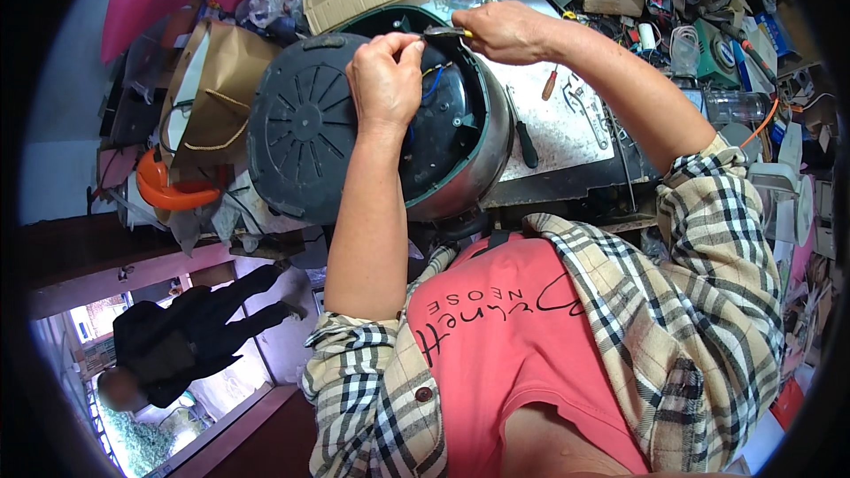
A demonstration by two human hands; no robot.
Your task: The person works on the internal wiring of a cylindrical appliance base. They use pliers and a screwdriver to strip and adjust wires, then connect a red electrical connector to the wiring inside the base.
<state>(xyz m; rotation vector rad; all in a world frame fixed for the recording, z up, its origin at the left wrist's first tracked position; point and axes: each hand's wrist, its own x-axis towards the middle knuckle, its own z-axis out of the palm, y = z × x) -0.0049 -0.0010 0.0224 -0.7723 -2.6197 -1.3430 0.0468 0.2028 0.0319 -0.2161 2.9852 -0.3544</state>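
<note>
Fingers of L hand (387,80) are pinching smth too small to ID; R hand (506,33) is holding metal pliers-like tool w/ yellow handle (446,33), tip right by that pinch. Keeping L wrist still is prob. best. Thin blue wire (434,83) is lying just below grip, inside rounded black-and-steel appliance body (482,171); slotted black plastic oval cover (305,121) is resting left.

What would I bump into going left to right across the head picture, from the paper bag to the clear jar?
Brown paper bag, black slotted cover, left hand, right hand, clear jar.
</note>
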